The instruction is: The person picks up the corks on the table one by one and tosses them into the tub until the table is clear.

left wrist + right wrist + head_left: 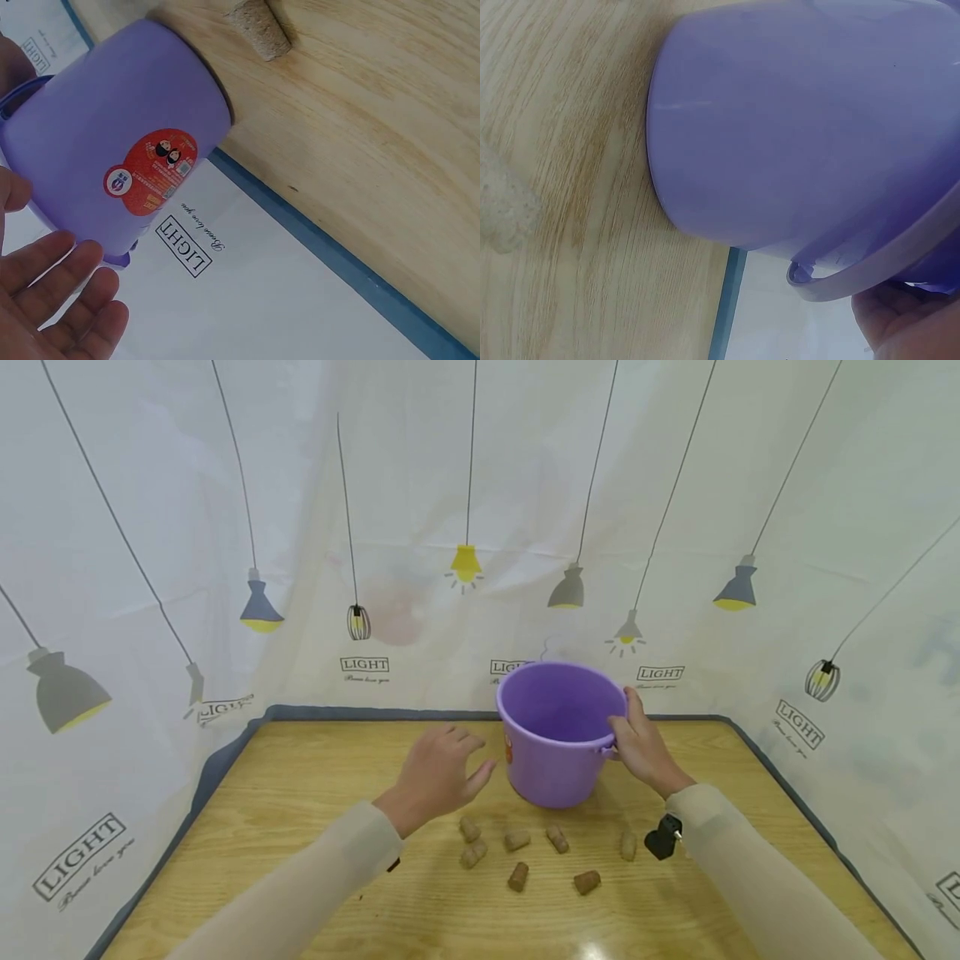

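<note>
A purple plastic bucket [557, 772] stands at the back of the wooden table, its mouth facing up. My right hand [647, 745] grips its rim on the right side, thumb over the edge, close to where the handle [885, 262] joins. A red sticker [161, 172] shows on the bucket's side in the left wrist view. To the left of the bucket is my left hand [444, 772], holding nothing, its fingers loosely spread toward the bucket wall. Several corks lie scattered in front of the bucket, among them a pale cork [517, 840] and a darker cork [587, 882].
Behind the wooden table [300, 827] hangs a white cloth [420, 485] printed with lamps and the word LIGHT, which also covers both sides. A blue-grey border [390, 713] runs along the table's back and side edges.
</note>
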Demonstrator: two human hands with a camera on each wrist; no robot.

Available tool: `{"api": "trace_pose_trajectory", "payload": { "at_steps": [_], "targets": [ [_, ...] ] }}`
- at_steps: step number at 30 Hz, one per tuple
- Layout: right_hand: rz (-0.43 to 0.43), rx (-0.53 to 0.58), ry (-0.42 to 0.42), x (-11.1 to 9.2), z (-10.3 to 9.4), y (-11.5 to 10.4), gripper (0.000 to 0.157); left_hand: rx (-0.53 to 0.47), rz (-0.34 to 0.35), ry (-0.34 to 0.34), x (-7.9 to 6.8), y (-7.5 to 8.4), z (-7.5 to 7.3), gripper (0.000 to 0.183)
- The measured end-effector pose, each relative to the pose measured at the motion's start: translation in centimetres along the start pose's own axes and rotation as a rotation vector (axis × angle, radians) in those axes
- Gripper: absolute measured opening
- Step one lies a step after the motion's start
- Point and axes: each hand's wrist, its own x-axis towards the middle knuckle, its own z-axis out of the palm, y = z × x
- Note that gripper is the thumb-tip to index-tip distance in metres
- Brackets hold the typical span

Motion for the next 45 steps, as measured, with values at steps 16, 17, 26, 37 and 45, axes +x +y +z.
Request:
{"api": "trace_pose_trajectory", "payload": {
  "at_steps": [16, 17, 26, 37, 45],
  "targets": [
    [0.007, 0.008, 0.001, -0.1, 0.0, 0.2, 0.069, 0.002, -0.043, -0.076, -1.6, -0.3, 0.0, 0.032],
    [0.007, 0.006, 0.001, -0.1, 0.0, 0.2, 0.069, 0.003, -0.045, -0.085, -1.7, -0.3, -0.1, 0.032],
    [0.005, 0.0, 0.001, -0.1, 0.0, 0.2, 0.069, 0.01, -0.078, -0.176, -2.0, -0.2, -0.3, 0.032],
    [0.001, 0.006, -0.005, -0.2, -0.1, -0.1, 0.069, 0.025, -0.115, -0.329, -2.4, -0.2, 0.2, 0.035],
    [0.0, 0.012, -0.01, -0.2, -0.1, -0.2, 0.069, 0.02, -0.108, -0.389, -2.8, -0.1, 0.5, 0.036]
  ]
}}
